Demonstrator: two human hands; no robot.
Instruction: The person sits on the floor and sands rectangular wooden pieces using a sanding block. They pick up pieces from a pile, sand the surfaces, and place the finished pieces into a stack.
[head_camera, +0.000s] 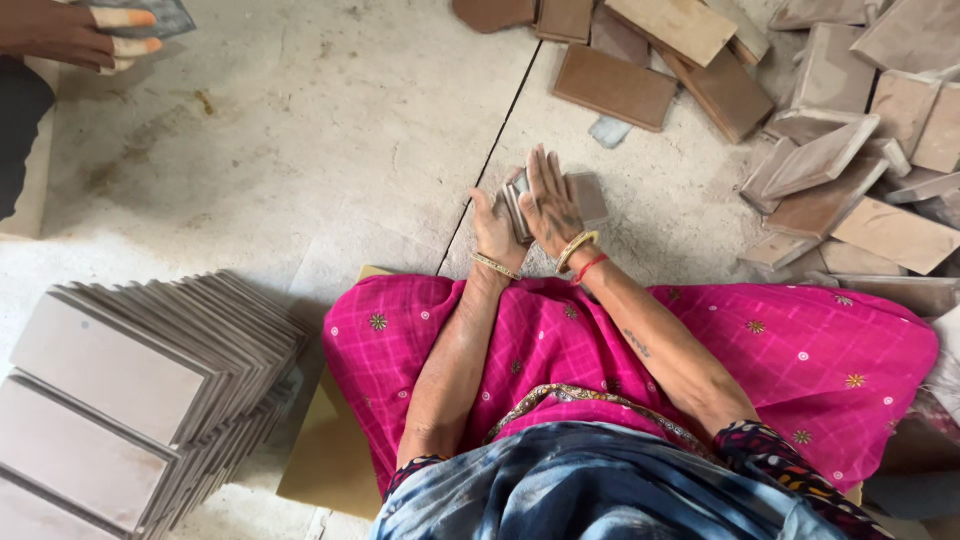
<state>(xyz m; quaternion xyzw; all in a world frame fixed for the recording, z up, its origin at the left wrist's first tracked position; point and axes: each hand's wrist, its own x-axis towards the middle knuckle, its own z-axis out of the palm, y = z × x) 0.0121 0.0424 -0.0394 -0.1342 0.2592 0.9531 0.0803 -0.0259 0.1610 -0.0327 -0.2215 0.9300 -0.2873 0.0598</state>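
Head view, small grey tile (519, 205) clasped between left hand (495, 228) and right hand (552, 205), arms extended forward, concrete floor (330, 130) beneath, loose tiles (830, 150) heaped to the right.

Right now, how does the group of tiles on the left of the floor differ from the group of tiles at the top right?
The left stack is orderly: pale grey tiles stand on edge in tight rows. The right pile is loose: browner tiles lie flat or tilted, overlapping at many angles. Neither is touched; the left hand and right hand hold a small tile between them. Both groups rest on the concrete floor.
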